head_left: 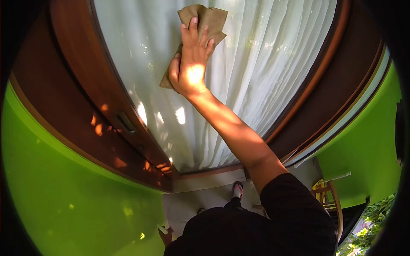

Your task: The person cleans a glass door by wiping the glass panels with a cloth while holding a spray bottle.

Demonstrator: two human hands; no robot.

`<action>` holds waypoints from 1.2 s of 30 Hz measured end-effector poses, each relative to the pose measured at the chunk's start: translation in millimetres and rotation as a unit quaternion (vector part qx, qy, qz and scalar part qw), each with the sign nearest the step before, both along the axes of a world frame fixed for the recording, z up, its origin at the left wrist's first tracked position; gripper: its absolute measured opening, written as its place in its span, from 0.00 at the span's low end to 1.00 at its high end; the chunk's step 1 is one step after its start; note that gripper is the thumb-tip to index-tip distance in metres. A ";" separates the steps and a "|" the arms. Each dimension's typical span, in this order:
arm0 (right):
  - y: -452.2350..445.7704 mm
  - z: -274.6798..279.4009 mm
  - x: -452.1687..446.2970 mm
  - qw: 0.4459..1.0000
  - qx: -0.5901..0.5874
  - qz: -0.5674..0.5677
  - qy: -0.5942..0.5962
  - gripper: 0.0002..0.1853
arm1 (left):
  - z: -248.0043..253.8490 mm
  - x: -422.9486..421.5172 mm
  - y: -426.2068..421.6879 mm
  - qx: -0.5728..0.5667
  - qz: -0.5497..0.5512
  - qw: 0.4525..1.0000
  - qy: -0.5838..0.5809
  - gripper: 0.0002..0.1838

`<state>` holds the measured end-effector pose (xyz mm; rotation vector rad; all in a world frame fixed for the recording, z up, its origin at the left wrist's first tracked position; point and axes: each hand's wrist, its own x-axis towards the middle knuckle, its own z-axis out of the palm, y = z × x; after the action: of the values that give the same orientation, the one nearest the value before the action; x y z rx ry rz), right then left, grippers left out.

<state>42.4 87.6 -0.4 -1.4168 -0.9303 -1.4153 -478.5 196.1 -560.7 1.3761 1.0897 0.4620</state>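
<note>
My right hand (194, 70) presses a brown cloth (211, 20) against the glass pane (128, 51) of a door, high up in view. Its fingers are stretched over the cloth, which sticks out beyond the fingertips and below the thumb. A bright patch of sunlight falls on the back of this hand. Down at the lower left, beside the green wall, my left hand (168, 235) hangs low with its fingers curled around a small pale object (162, 229). Most of that object is hidden, so its kind cannot be made out.
White curtains (243, 77) hang behind the glass. The brown wooden door frame (102, 85) has a recessed handle (125, 123) at left. Green walls (77, 209) flank the doorway. A wooden chair (335, 205) stands at lower right, near leafy plants (376, 222).
</note>
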 end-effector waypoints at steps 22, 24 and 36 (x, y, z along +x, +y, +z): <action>40.8 5.3 -34.2 0.991 -0.130 -0.028 -0.002 0.42 | 15.8 -14.9 -15.6 -0.032 0.022 0.999 0.020 0.21; 44.8 6.5 -36.8 0.992 -0.125 0.007 -0.001 0.43 | 17.2 -19.3 -18.7 -0.024 0.023 0.999 0.014 0.21; 33.7 16.8 -60.6 0.987 -0.159 0.014 -0.037 0.40 | 34.7 -37.3 -55.3 0.001 0.052 0.998 0.027 0.20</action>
<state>-18.3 121.3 16.4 -1.5833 -1.2620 -1.3486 -515.9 140.8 -526.0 1.3447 1.2098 0.5037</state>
